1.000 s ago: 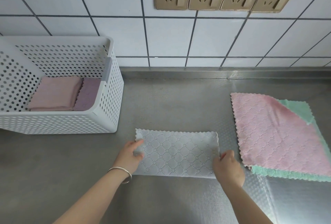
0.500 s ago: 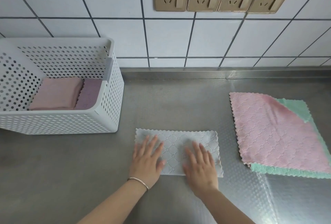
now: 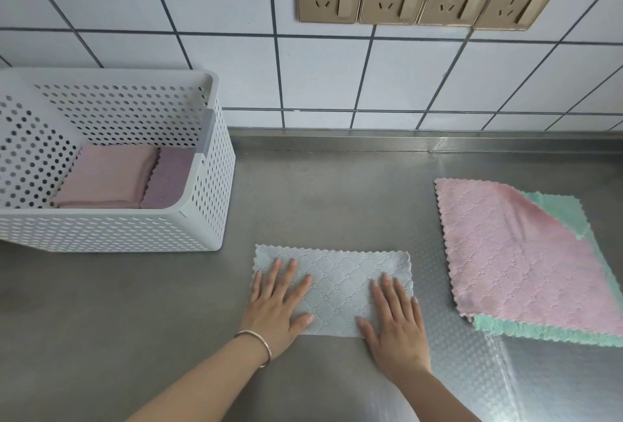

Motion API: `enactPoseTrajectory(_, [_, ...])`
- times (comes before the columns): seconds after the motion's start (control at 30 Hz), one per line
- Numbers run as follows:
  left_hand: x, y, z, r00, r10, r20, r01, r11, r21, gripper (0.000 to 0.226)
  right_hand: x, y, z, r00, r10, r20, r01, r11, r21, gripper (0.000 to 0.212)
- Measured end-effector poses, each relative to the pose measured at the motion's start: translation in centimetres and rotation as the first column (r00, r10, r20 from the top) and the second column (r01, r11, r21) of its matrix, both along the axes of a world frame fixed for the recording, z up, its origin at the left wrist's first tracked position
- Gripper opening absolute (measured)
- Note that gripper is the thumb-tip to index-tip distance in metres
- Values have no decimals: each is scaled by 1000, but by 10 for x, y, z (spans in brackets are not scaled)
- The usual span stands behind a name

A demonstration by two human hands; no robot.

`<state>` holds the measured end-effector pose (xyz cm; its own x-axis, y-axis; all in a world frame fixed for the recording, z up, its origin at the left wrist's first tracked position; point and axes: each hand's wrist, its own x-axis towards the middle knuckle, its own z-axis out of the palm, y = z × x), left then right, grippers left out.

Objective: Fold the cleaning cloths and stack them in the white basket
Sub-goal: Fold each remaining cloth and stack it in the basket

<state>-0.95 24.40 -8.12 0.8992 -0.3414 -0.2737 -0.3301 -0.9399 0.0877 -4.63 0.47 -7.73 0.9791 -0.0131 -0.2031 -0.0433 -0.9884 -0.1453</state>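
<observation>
I am pressing my left hand [image 3: 274, 308] and right hand [image 3: 396, 320] flat on the folded grey cloth [image 3: 333, 290], fingers spread and pinching nothing, the cloth lying under my fingertips on the steel counter [image 3: 320, 192]; each hand is covering one end. To the right a pink cloth [image 3: 512, 253] is lying over a green cloth [image 3: 559, 206]; farther left the white basket [image 3: 209, 185] is holding folded pink and purple cloths.

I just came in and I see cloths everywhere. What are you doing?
A person is folding cleaning cloths. Both hands, left and right, lie flat on a grey cloth folded into a strip on the metal counter. The white basket already holds folded cloths. A pink cloth on a green one waits unfolded.
</observation>
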Motion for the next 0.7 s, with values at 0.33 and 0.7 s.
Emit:
enactPoseTrajectory(0.33, [16, -50, 30, 980, -137, -146, 130, 990, -59, 66, 27, -9, 39, 715, -685, -139, 619, 528, 582, 50])
enactPoseTrajectory(0.7, [27, -63, 31, 942, -221, -252, 238, 970, 40, 78, 42, -15, 77, 734, -531, -423, 667, 680, 304, 21])
